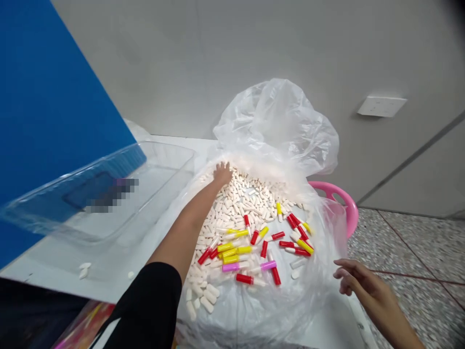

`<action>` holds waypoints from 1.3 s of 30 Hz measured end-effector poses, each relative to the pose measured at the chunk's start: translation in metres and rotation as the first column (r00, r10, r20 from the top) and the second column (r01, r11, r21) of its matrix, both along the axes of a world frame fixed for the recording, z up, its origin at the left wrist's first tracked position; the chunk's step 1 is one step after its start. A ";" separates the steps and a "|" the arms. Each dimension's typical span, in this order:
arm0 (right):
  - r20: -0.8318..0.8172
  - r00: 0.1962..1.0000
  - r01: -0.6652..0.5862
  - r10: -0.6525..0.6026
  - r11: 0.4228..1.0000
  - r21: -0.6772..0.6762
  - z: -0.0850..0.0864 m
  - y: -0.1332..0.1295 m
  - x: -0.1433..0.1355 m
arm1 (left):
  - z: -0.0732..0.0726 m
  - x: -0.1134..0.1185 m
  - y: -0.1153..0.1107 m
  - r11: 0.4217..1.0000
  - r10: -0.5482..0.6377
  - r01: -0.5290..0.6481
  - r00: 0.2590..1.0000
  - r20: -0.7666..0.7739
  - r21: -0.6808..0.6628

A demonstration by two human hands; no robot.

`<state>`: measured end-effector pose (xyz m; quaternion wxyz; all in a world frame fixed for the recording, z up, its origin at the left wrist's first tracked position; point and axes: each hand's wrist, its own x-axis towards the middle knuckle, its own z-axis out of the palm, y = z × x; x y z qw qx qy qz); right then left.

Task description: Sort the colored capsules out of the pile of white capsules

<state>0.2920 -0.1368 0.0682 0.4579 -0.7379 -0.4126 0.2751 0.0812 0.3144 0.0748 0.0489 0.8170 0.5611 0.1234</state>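
My left hand [223,173] reaches to the far left part of the pile, its fingers spread on the small white oblong pieces [232,203]. These lie heaped inside a clear plastic bag [254,310] spread open on the table. Over the near side of the pile are scattered several small tubes with red [244,279], yellow [229,259] and purple [269,265] parts and white or clear ends. Just right of the bag hovers my right hand [363,286], fingers loosely curled and apart, with nothing visible in it.
On the left stands a clear plastic tray [160,213], with a blurred-out patch over it. A few white pieces [85,270] lie on the white table [105,278]. Behind are a blue panel [47,97] and a grey wall [163,63]; a pink plastic rim [348,208] shows at the right.
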 end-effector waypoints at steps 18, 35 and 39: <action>0.691 0.604 -0.050 0.396 0.885 -0.463 -0.028 0.166 -0.001 | -0.018 -0.017 -0.036 0.999 0.020 -0.020 1.000 -0.004 0.038; 0.106 0.994 -0.064 0.039 0.968 0.244 0.012 0.141 -0.053 | -0.014 -0.073 -0.212 0.935 -0.113 0.327 0.646 0.755 -0.141; -0.316 0.932 -0.034 0.179 0.909 0.415 0.041 0.122 -0.089 | -0.011 -0.068 -0.243 0.900 0.022 0.350 0.558 0.830 -0.259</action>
